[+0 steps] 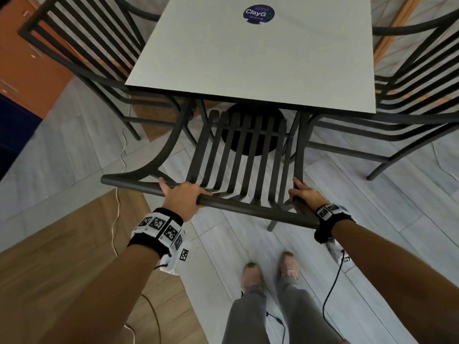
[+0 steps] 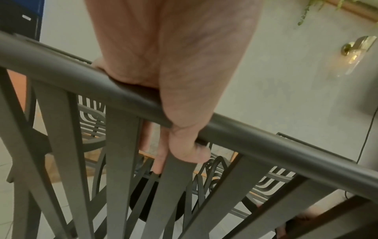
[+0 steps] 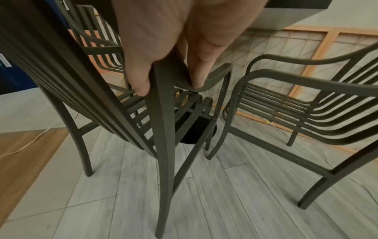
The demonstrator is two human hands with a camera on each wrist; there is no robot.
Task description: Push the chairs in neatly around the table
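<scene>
A dark metal slatted chair (image 1: 238, 155) stands in front of me, its seat partly under the white square table (image 1: 248, 63). My left hand (image 1: 182, 194) grips the chair's top rail (image 2: 266, 145) left of centre, fingers curled over it and thumb under. My right hand (image 1: 304, 191) holds the right rear upright (image 3: 161, 100) of the same chair where the armrest (image 3: 216, 76) joins, with thumb and fingers either side of the post. Two more matching chairs stand at the table's left side (image 1: 82, 45) and right side (image 1: 417, 95).
The table's black round base (image 1: 250, 130) sits under the top, behind the chair's slats. A white cable (image 1: 121, 155) runs across the grey plank floor at left. My two feet (image 1: 270, 269) stand just behind the chair. An orange and blue cabinet (image 1: 22, 78) is far left.
</scene>
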